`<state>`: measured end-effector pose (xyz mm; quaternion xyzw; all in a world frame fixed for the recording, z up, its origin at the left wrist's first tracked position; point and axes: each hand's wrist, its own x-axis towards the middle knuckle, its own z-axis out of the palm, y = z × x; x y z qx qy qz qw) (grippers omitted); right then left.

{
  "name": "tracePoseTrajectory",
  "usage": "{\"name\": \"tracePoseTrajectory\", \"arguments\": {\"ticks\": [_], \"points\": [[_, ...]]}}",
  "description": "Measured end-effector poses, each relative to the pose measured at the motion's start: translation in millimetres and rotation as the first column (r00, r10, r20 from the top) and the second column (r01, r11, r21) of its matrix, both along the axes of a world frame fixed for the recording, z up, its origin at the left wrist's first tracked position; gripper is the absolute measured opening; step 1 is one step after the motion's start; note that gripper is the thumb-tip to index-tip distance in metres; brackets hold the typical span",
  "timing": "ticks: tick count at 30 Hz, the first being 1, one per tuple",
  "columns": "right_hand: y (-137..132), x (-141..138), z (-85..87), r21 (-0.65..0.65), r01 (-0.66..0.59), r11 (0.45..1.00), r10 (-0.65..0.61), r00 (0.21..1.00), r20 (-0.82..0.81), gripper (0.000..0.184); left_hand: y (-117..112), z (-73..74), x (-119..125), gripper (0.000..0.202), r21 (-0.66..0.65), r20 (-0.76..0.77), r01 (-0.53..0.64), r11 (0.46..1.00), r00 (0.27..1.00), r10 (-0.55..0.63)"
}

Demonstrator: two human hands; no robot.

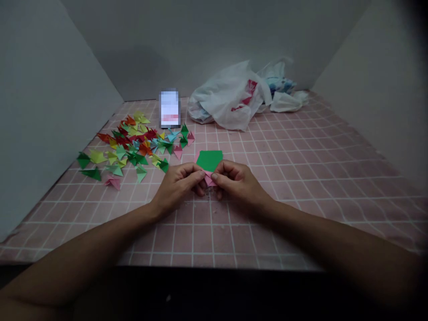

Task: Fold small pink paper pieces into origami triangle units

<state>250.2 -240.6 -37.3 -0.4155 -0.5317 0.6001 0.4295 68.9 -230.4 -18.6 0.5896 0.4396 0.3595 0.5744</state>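
Note:
A small sheet of paper [209,160], green on one face and pink on the other, lies partly folded on the pink checked cloth [301,187] at the middle. My left hand [179,183] pinches its near left edge with closed fingers. My right hand [236,180] pinches the near right edge the same way. The fingertips of both hands nearly meet over a pink folded flap at the paper's near corner.
A heap of several folded paper pieces [133,145] in red, green, yellow, blue and pink lies to the left. A small blurred upright card [170,108] stands behind it. Crumpled white plastic bags [240,96] sit at the back. Grey walls enclose the left, back and right.

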Motion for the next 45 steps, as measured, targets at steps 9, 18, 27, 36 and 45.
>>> {"name": "tracePoseTrajectory", "arguments": {"ticks": [9, 18, 27, 36, 45], "points": [[-0.4, 2.1, -1.4, 0.004, -0.052, 0.999, 0.052, 0.999, -0.008, 0.022, 0.2, -2.3, -1.5, 0.02, 0.105, -0.078, 0.013, 0.994, 0.997, -0.005], [-0.6, 1.6, -2.9, -0.047, -0.087, 0.995, 0.086, 0.996, -0.031, 0.025, 0.5, 1.0, -1.4, 0.019, 0.069, -0.065, 0.004, 0.998, 0.998, 0.0], [-0.5, 0.6, 1.7, -0.025, -0.044, 0.999, 0.045, 0.998, 0.047, 0.025, -0.9, -3.7, 2.2, 0.027, 0.001, -0.017, 0.03, 1.0, 0.999, -0.03], [-1.4, 2.1, -1.9, -0.026, -0.119, 0.993, 0.118, 0.992, -0.039, 0.025, -1.8, -1.1, 2.0, 0.031, 0.045, -0.057, -0.024, 0.999, 0.998, 0.027], [-0.7, 3.7, -2.8, -0.025, -0.133, 0.991, 0.131, 0.989, -0.074, 0.024, -1.1, -2.4, 1.0, 0.027, 0.167, -0.094, -0.042, 0.985, 0.994, 0.059]]}}
